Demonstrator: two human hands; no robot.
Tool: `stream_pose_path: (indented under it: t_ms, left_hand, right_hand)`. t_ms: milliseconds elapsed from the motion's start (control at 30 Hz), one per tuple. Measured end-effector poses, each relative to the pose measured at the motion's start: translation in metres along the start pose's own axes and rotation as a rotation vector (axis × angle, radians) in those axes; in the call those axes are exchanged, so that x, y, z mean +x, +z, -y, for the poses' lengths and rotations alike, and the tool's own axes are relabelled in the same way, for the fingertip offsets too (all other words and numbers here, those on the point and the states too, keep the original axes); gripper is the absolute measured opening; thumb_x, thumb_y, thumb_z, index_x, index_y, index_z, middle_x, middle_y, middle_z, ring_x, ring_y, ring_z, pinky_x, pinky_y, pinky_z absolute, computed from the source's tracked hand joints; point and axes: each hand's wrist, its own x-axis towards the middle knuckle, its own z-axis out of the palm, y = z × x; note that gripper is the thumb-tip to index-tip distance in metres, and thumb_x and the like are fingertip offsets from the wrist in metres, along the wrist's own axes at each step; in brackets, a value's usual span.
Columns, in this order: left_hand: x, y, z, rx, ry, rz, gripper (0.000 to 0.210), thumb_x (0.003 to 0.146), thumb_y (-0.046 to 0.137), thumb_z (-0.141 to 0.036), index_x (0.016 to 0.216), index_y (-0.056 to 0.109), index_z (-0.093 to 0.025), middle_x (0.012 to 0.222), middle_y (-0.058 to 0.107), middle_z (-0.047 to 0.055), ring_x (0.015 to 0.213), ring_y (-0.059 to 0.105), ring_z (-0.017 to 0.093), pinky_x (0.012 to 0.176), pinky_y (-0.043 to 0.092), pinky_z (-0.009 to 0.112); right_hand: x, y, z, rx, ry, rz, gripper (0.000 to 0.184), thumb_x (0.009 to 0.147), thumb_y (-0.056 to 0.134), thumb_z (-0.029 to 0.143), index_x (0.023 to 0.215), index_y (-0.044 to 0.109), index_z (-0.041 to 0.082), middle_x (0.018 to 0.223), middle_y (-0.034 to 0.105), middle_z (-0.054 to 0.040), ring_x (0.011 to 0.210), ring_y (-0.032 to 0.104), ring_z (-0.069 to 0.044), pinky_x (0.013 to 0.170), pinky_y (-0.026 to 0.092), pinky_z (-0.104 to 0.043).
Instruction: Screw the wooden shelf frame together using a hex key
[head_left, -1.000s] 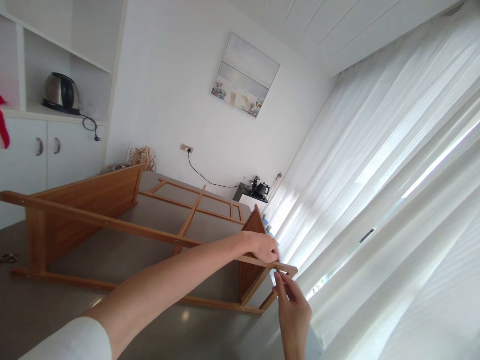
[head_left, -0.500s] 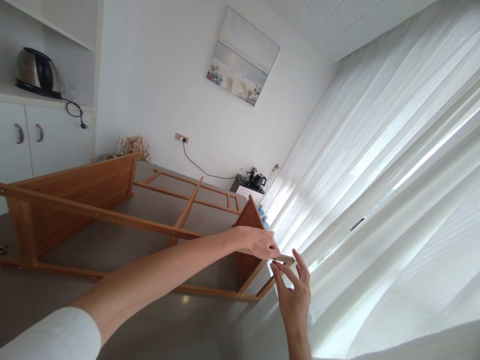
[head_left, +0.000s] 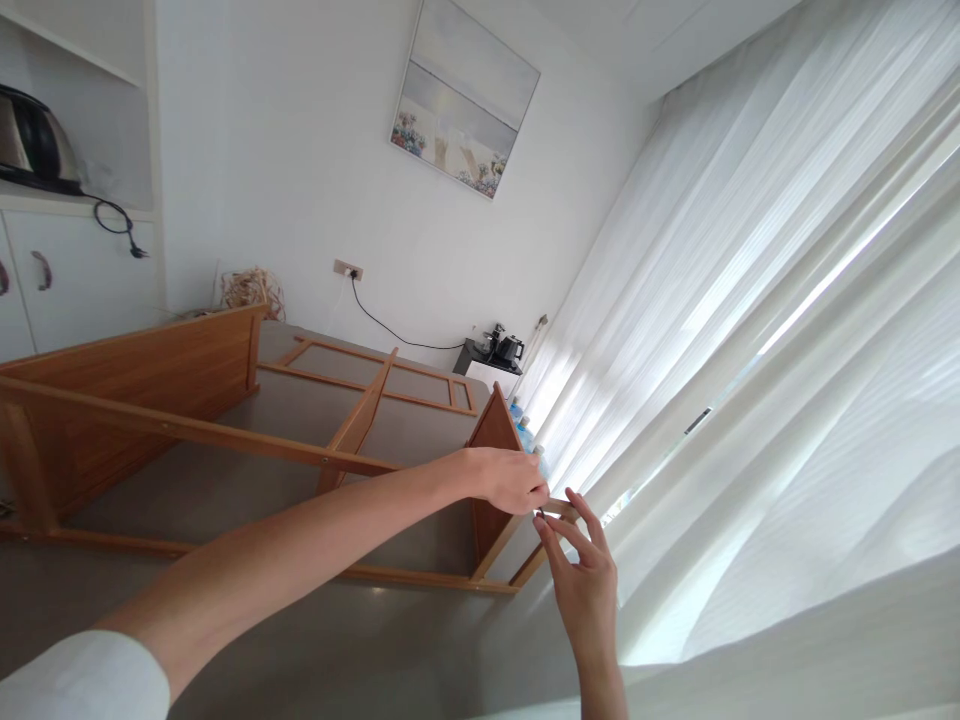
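A brown wooden shelf frame (head_left: 247,436) lies on its side, with end panels and a middle board between long rails. My left hand (head_left: 511,482) reaches across it to the right end, its fingers closed in near the frame's upper corner; whatever they grip is hidden. Just below and to the right, my right hand (head_left: 586,585) pinches a small dark thin piece (head_left: 540,512) between thumb and forefinger, the other fingers raised. That piece sits right under the left fingertips, too small to identify. A short end rail (head_left: 561,508) shows behind the right fingers.
Another slatted wooden frame (head_left: 337,364) lies flat on the grey surface (head_left: 420,430) behind. White curtains (head_left: 750,300) hang close on the right. Water bottles (head_left: 523,432) stand beyond the right panel. A black coffee set (head_left: 501,348) and a kettle (head_left: 37,140) are farther off.
The view has shifted, so the room appears farther left and slightly higher. The middle board now shows more of its face. Both hands stay together at the frame's right end, fingers barely changed.
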Motion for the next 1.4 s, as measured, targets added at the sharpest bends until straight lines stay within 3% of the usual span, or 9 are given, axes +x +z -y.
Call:
stream_pose_path:
  t_ms: [167, 433, 533, 700, 767, 833, 967, 1167, 1400]
  left_hand:
    - [-0.010, -0.003, -0.003, -0.047, -0.034, 0.023, 0.033, 0.100, 0.033, -0.036, 0.118, 0.053, -0.016, 0.113, 0.070, 0.013, 0.094, 0.068, 0.024, 0.079, 0.050, 0.035]
    - [-0.028, -0.005, -0.013, -0.040, -0.055, -0.042, 0.025, 0.100, 0.035, -0.031, 0.107, 0.055, -0.018, 0.105, 0.069, 0.009, 0.090, 0.067, 0.022, 0.079, 0.049, 0.034]
    - [-0.039, -0.001, -0.023, 0.081, -0.002, -0.175, 0.026, 0.099, 0.039, -0.027, 0.101, 0.063, -0.018, 0.114, 0.068, 0.010, 0.103, 0.065, 0.023, 0.088, 0.050, 0.035]
    - [-0.045, 0.018, -0.032, 0.223, -0.045, -0.281, 0.026, 0.094, 0.053, -0.021, 0.117, 0.065, -0.016, 0.127, 0.068, 0.010, 0.110, 0.066, 0.025, 0.093, 0.054, 0.036]
    - [-0.044, 0.025, -0.029, 0.217, -0.040, -0.309, 0.026, 0.096, 0.054, -0.020, 0.120, 0.065, -0.018, 0.129, 0.068, 0.008, 0.109, 0.068, 0.022, 0.093, 0.055, 0.034]
    - [-0.042, 0.030, -0.024, 0.175, -0.037, -0.329, 0.026, 0.096, 0.056, -0.020, 0.121, 0.065, -0.021, 0.130, 0.068, 0.005, 0.108, 0.069, 0.020, 0.093, 0.055, 0.031]
    - [-0.041, 0.033, -0.018, 0.069, -0.078, -0.347, 0.026, 0.096, 0.058, -0.020, 0.121, 0.064, -0.024, 0.133, 0.067, 0.001, 0.108, 0.070, 0.019, 0.090, 0.055, 0.029]
    - [-0.042, 0.027, -0.023, -0.072, -0.188, -0.320, 0.024, 0.094, 0.059, -0.019, 0.116, 0.062, -0.027, 0.116, 0.071, -0.002, 0.098, 0.071, 0.019, 0.079, 0.052, 0.029]
    - [-0.042, 0.013, -0.020, -0.139, -0.253, -0.197, 0.018, 0.096, 0.054, -0.032, 0.110, 0.064, -0.029, 0.122, 0.061, 0.004, 0.085, 0.069, 0.018, 0.070, 0.048, 0.028]
  right_hand:
    - [-0.006, 0.004, 0.000, -0.009, -0.054, -0.029, 0.025, 0.088, 0.067, 0.047, 0.086, 0.080, 0.026, 0.142, 0.056, -0.0118, 0.133, 0.053, -0.033, 0.054, 0.055, -0.024]
    - [-0.006, 0.005, -0.004, -0.021, -0.123, -0.039, 0.016, 0.092, 0.067, 0.038, 0.089, 0.079, 0.027, 0.140, 0.057, -0.0116, 0.135, 0.050, -0.031, 0.038, 0.048, -0.015]
    - [-0.004, 0.003, -0.003, -0.032, -0.167, -0.041, 0.013, 0.092, 0.067, 0.035, 0.090, 0.078, 0.028, 0.136, 0.060, -0.0113, 0.132, 0.052, -0.030, 0.037, 0.048, -0.014]
    - [-0.004, 0.001, 0.000, -0.055, -0.218, -0.031, 0.011, 0.091, 0.067, 0.030, 0.089, 0.077, 0.028, 0.136, 0.060, -0.0112, 0.131, 0.053, -0.030, 0.032, 0.045, -0.014]
    - [-0.002, 0.000, 0.001, -0.087, -0.263, -0.038, 0.011, 0.092, 0.066, 0.027, 0.090, 0.077, 0.028, 0.134, 0.062, -0.0103, 0.131, 0.054, -0.029, 0.039, 0.052, -0.018]
    - [0.003, -0.002, 0.001, -0.136, -0.353, -0.037, 0.011, 0.092, 0.065, 0.023, 0.091, 0.075, 0.028, 0.131, 0.065, -0.0088, 0.132, 0.054, -0.029, 0.065, 0.065, -0.032]
    - [0.019, -0.009, -0.001, -0.197, -0.492, 0.161, 0.008, 0.093, 0.064, 0.021, 0.092, 0.070, 0.026, 0.130, 0.067, -0.0059, 0.124, 0.062, -0.025, 0.111, 0.048, -0.054]
    - [0.029, -0.018, -0.001, -0.204, -0.506, 0.235, 0.005, 0.093, 0.064, 0.024, 0.093, 0.068, 0.027, 0.127, 0.067, -0.0052, 0.122, 0.063, -0.024, 0.112, 0.047, -0.052]
    - [0.032, -0.017, 0.000, -0.167, -0.469, 0.313, 0.007, 0.094, 0.063, 0.024, 0.091, 0.068, 0.027, 0.123, 0.067, -0.0049, 0.115, 0.064, -0.021, 0.112, 0.047, -0.048]
